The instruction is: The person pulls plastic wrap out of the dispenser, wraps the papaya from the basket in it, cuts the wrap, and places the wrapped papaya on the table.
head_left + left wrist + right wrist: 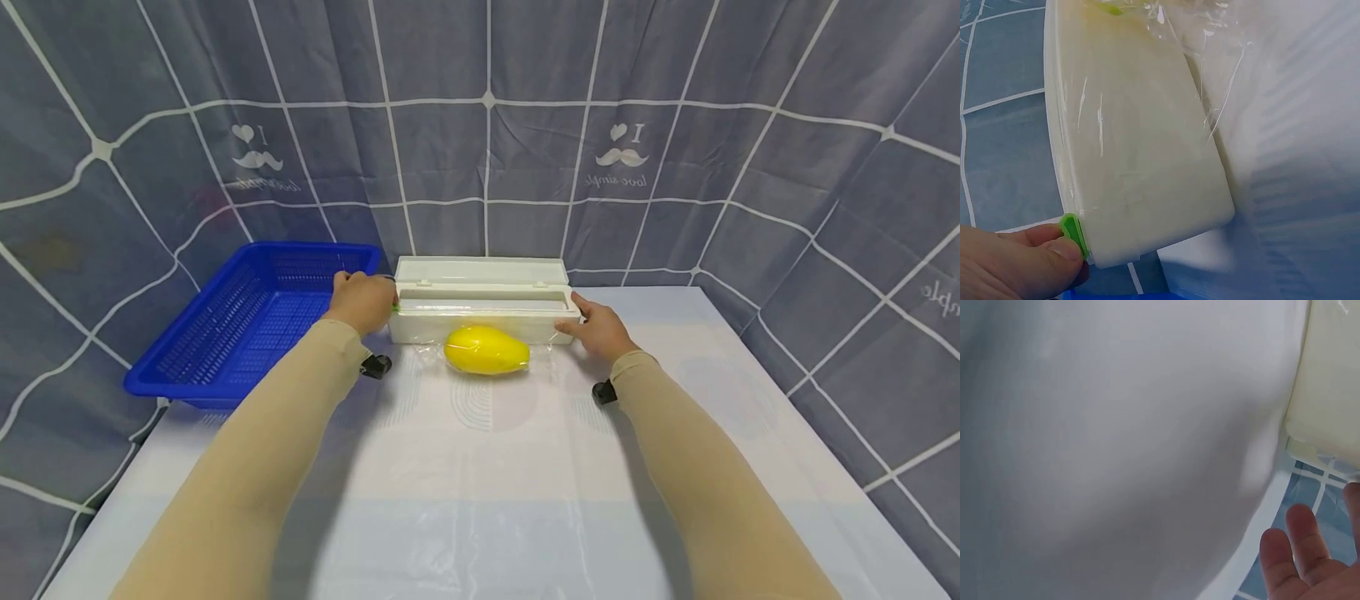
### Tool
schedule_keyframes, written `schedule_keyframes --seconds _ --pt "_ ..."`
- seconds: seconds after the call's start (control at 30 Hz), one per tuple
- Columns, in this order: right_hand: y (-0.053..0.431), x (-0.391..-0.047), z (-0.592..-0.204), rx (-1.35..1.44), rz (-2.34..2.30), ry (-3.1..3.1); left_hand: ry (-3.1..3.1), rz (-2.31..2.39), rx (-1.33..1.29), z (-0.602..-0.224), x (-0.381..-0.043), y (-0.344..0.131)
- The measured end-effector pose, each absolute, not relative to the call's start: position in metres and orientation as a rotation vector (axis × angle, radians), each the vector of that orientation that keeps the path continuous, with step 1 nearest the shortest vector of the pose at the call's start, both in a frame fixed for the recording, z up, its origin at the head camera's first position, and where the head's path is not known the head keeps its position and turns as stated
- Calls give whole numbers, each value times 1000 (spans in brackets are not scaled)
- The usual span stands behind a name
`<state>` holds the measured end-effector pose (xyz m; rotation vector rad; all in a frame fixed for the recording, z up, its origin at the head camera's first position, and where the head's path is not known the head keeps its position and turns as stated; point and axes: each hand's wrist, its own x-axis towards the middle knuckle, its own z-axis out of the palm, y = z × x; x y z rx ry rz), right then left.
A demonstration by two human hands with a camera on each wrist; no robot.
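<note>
Near the middle of the pale counter (487,467), a yellow fruit (486,351) lies just in front of a long white box (420,328), with clear film (1210,44) about it. At the box's left end, the left hand (363,302) pinches a small green tab (1074,236) between thumb and finger. At the right end, the right hand (602,330) touches the box, fingers spread and fairly straight. Farther back, the box's lid (480,269) stands raised. A blue basket (150,377) sits to the left, and a grey checked curtain (435,58) hangs behind.
</note>
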<state>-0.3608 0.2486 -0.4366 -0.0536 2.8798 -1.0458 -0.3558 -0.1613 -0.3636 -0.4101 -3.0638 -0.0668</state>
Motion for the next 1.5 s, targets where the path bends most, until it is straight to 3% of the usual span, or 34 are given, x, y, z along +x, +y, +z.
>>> schedule_keyframes --seconds 0.47,1.5 --pt "252 -360 -430 -97 -1026 2827 -3062 -228 -457 -367 -356 -152" --pt "266 -359 -421 -60 -1044 2740 -2981 -106 -471 -371 -357 -138"
